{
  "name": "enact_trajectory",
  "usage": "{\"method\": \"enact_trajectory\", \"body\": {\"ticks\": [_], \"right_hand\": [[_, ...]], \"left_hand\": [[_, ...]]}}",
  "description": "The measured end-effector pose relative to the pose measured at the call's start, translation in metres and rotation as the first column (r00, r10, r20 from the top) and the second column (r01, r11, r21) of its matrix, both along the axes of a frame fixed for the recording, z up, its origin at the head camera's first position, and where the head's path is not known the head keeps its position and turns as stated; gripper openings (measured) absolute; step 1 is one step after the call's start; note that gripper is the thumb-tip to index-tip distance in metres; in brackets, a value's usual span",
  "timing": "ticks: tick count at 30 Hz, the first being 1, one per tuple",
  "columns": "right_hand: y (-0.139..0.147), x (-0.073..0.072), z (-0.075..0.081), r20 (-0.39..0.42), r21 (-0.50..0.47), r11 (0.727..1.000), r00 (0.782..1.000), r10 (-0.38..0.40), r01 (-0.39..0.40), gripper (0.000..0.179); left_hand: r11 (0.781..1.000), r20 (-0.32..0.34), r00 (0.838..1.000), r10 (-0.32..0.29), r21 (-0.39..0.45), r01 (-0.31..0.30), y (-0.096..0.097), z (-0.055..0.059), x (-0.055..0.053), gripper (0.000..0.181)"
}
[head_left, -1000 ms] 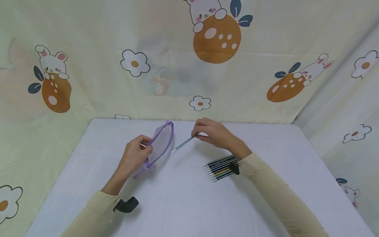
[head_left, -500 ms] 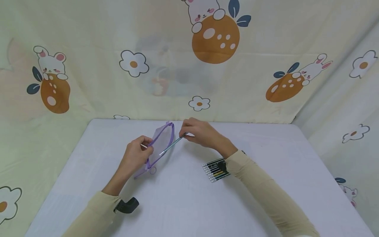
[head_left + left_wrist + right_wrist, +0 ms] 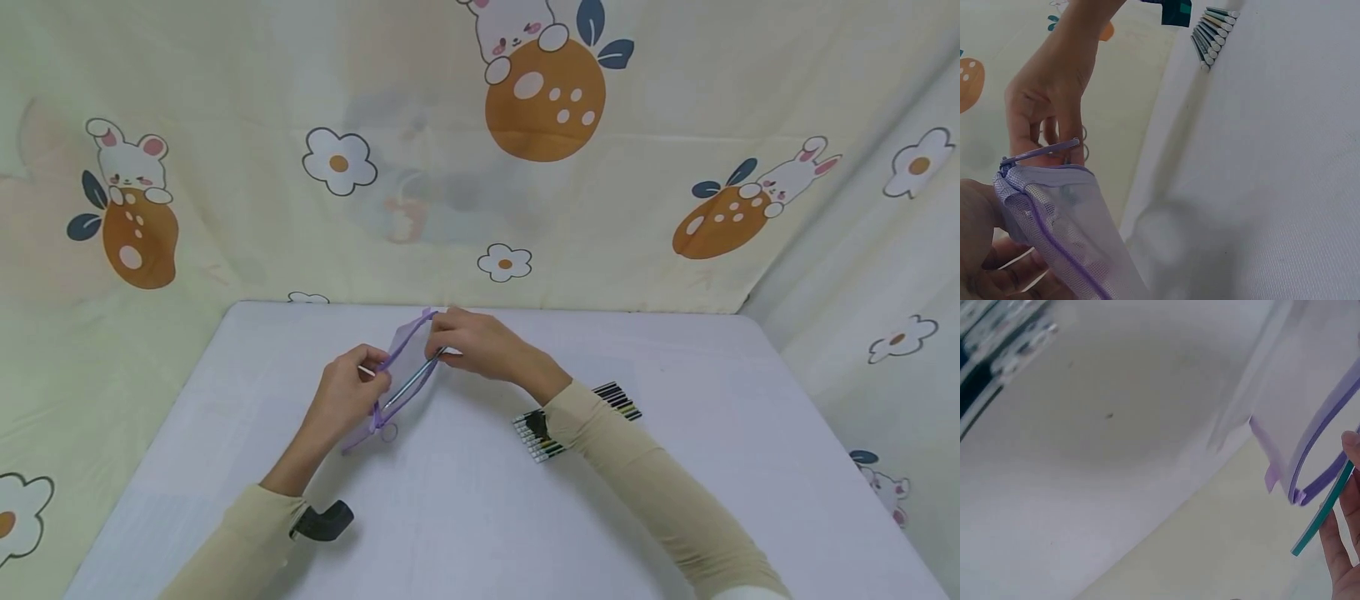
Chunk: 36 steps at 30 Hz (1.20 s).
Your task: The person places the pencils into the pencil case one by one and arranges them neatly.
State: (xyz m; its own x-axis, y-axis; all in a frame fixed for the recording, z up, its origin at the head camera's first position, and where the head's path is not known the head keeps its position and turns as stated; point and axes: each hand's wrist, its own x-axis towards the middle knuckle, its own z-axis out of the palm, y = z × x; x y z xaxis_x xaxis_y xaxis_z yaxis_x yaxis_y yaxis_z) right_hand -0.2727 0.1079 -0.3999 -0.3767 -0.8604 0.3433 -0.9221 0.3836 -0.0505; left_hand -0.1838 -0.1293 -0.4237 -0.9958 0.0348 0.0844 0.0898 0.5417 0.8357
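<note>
A purple mesh zip pouch [image 3: 402, 343] is held up off the table, its mouth gaping toward the right. My left hand [image 3: 347, 392] pinches the pouch's near side between thumb and fingers. From the right, my right hand [image 3: 480, 346] pinches a teal pencil [image 3: 1325, 509] near one end. In the head view the pencil slants down and left, its white-tipped end within the pouch's mouth. The left wrist view shows the pouch's mesh side [image 3: 1069, 237] with the right hand's fingertips behind its top edge; the inserted length of pencil shows only faintly through it.
A row of dark striped pencils [image 3: 618, 400], one yellowish among them, lies on the white table [image 3: 465, 517], partly hidden under the right forearm. A patterned curtain [image 3: 262, 233] hangs behind the table's far edge.
My right hand has moved left with the pencil, bringing its tip from outside the pouch into the mouth. My left hand has stayed nearly still, holding the pouch.
</note>
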Motion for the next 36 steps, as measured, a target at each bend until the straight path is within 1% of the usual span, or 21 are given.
{"method": "enact_trajectory", "body": {"ticks": [5,15,21,29,34,36], "right_hand": [[-0.007,0.002,-0.001,-0.011,-0.002,1.000,1.000,0.026,-0.026,0.015],[-0.019,0.003,-0.006,0.042,0.012,0.999,0.998,0.049,-0.050,0.015],[-0.027,0.003,-0.009,0.065,0.050,0.997,0.997,0.051,-0.055,0.015],[-0.028,0.007,-0.006,0.091,0.059,0.998,0.996,0.023,-0.028,0.015],[-0.019,0.008,-0.002,0.103,0.034,0.999,0.995,-0.004,0.001,0.016],[-0.013,0.007,0.000,0.114,0.014,1.000,0.993,-0.014,0.012,0.016]], "left_hand": [[1.000,0.007,1.000,-0.004,0.004,0.004,0.001,0.000,0.000,0.025],[1.000,-0.011,1.000,-0.011,-0.001,0.011,0.003,0.002,0.001,0.025],[1.000,-0.016,1.000,-0.016,-0.012,0.016,0.003,0.002,0.000,0.024],[1.000,0.004,1.000,-0.017,0.008,0.017,0.003,0.003,0.000,0.023],[1.000,0.017,1.000,-0.009,0.021,0.009,0.000,0.005,0.000,0.024],[1.000,0.012,1.000,-0.006,0.019,0.006,-0.002,0.006,0.000,0.024]]}}
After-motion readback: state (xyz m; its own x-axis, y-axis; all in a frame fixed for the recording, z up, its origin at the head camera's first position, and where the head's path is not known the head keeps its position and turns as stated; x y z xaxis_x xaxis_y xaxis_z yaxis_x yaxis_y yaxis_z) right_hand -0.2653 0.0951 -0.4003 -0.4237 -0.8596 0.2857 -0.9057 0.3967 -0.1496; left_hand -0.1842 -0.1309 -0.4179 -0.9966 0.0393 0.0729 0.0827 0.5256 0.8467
